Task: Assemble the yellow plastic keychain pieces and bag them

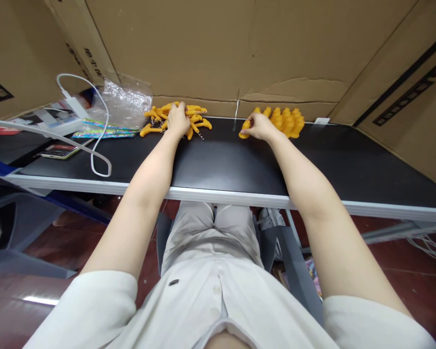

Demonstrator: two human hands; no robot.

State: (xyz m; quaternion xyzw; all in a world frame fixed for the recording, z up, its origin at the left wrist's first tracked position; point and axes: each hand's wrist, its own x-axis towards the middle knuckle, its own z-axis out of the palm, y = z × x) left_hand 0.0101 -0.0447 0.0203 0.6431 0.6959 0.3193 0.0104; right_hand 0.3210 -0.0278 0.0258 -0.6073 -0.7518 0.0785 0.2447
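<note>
A loose heap of orange plastic pieces with small metal springs [196, 117] lies at the far side of the black table [221, 165]. My left hand [178, 121] rests on that heap, fingers curled over some pieces. To the right, a tidy cluster of orange pieces [288, 121] stands in rows near the cardboard wall. My right hand [259, 127] is at the cluster's left end, fingers closed around one orange piece [244, 130] on the table.
Cardboard walls [210, 48] enclose the back and sides. A crumpled clear plastic bag [125, 99] and colourful packet lie at the left. A white charger with looping cable [94, 160] and a phone [60, 151] sit on the left end.
</note>
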